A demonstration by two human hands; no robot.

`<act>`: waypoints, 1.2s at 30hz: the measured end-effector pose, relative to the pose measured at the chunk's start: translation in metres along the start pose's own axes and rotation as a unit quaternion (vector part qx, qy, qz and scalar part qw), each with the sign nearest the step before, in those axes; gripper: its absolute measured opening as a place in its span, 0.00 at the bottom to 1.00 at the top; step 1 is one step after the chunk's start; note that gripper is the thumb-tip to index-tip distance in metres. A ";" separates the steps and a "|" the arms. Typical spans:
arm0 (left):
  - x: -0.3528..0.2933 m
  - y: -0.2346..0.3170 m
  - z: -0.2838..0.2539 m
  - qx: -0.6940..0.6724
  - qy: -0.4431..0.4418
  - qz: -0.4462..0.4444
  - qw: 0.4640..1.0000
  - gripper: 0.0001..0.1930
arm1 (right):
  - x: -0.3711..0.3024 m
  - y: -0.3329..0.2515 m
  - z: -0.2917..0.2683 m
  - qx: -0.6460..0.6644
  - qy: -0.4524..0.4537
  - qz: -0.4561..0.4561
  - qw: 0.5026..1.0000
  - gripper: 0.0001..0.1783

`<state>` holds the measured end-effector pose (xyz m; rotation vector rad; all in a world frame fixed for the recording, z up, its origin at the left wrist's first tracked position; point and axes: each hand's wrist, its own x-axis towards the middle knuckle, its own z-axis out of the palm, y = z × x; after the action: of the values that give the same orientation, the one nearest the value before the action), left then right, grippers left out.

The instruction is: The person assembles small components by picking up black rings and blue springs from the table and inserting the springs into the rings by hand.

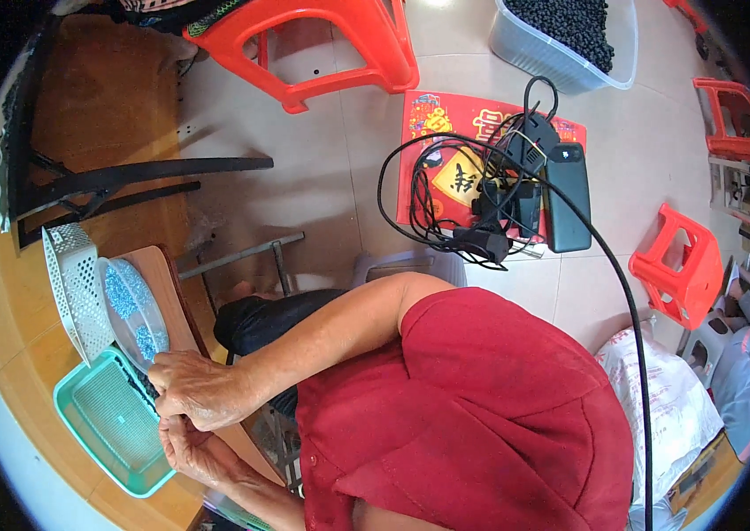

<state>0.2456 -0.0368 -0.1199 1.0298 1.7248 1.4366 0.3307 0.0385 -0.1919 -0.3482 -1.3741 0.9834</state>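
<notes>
My right hand (202, 389) and my left hand (191, 450) meet at the near edge of a wooden board (159, 265), right beside a green mesh tray (114, 434). Both have their fingers closed in a pinch, tips close together; whatever lies between them is hidden or too small to name. Just beyond the right hand stands a clear oval container (112, 305) holding small blue and white beads (130, 294). Some dark small pieces (139, 382) show between the tray and the right hand, partly covered by it.
A white perforated basket (76, 288) leans beside the bead container. Red stools (304, 44) stand around. A red printed box (432, 159) carries tangled black cables and a dark phone-like device (569, 199). A clear tub (561, 44) holds black beads. One cable crosses behind my back.
</notes>
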 end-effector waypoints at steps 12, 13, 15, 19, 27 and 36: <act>-0.002 0.000 0.006 0.020 0.034 0.020 0.999 0.10 | -0.004 -0.002 0.000 0.029 0.025 0.008 0.999 0.07; 0.000 -0.001 0.001 0.019 0.037 0.022 0.999 0.10 | -0.004 -0.002 0.000 0.032 0.022 0.007 0.999 0.07; 0.004 -0.004 -0.012 0.018 0.007 0.006 1.000 0.13 | -0.006 0.000 -0.001 0.029 0.002 0.009 1.000 0.07; 0.005 -0.007 -0.019 0.018 0.012 -0.001 1.000 0.13 | -0.009 0.006 0.001 0.008 -0.029 0.016 0.999 0.10; 0.004 -0.011 -0.003 0.001 0.049 -0.032 0.998 0.08 | -0.012 0.022 -0.002 -0.069 -0.107 -0.058 0.990 0.14; 0.000 -0.013 -0.016 -0.033 0.059 -0.046 0.997 0.07 | -0.004 0.014 0.007 -0.113 -0.141 -0.099 0.979 0.09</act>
<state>0.2302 -0.0455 -0.1296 0.8335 1.7707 1.5108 0.3194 0.0413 -0.2038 -0.2401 -1.7495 0.7317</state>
